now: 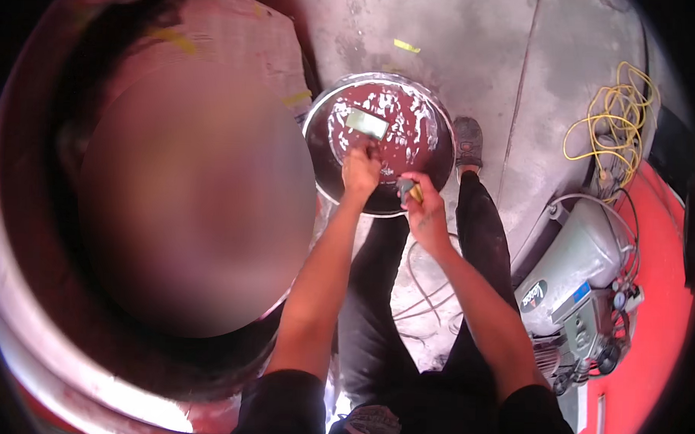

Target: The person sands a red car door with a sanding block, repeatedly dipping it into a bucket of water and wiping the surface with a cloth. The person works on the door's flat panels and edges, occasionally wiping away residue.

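Note:
A round, pan-like vessel with a pale rim sits between my legs and the grey floor beyond; its inside is dark red with shiny white patches. Over it, my left hand is closed with the fingers pointing away from me. Just past those fingers lies a flat, pale rectangular blade or plate; how it joins to the hand is hard to see. Closer to the vessel's near right rim, my right hand is wrapped round a short yellow-and-grey handle. The handle's other end is not clear.
A large round drum-like opening fills the left side, its middle blurred. To the right stand a silver air compressor, a red surface and a coiled yellow cord. A dark hose lies between my legs.

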Demonstrator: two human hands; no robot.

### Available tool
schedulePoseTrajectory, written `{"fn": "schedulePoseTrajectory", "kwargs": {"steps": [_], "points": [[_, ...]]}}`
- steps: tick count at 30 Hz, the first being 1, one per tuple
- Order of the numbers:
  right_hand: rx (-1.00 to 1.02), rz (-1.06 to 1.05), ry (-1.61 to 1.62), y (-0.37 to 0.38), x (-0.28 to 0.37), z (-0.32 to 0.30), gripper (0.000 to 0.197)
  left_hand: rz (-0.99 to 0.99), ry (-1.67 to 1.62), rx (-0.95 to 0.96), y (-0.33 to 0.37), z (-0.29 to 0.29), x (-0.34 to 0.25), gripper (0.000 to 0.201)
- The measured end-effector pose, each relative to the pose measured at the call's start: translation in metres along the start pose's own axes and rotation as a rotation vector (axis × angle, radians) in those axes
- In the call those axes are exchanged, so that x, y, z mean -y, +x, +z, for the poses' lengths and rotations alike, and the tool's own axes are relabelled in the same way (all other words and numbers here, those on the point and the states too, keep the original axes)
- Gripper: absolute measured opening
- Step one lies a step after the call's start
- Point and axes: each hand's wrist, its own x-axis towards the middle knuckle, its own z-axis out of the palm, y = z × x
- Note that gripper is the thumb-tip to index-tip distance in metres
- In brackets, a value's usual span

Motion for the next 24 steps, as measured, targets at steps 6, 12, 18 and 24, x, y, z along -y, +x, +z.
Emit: {"fn": "schedulePoseTrajectory", "kwargs": {"steps": [6,12,18,24], "points": [[0.331,0.256,0.143,0.016,0.016,0.015,0.037,0.163,0.537,0.15,0.111,0.068,0.091,0.03],[0.278,0.372,0.56,0.03,-0.017,-0.042,0.042,0.134,0.057,0.056,-0.017,0.033,0.032,0.036],[0.251,0.232,0.405,-0.036,-0.012,-0.059,0.032,0.33,0.105,-0.178,-0.252,-0.223,-0.117,0.052],[0.291,0.148,0.32,-0.061,0.035,-0.085,0.031,0.379,0.756,-0.74,-0.355,-0.412,-0.189,0.044]]}}
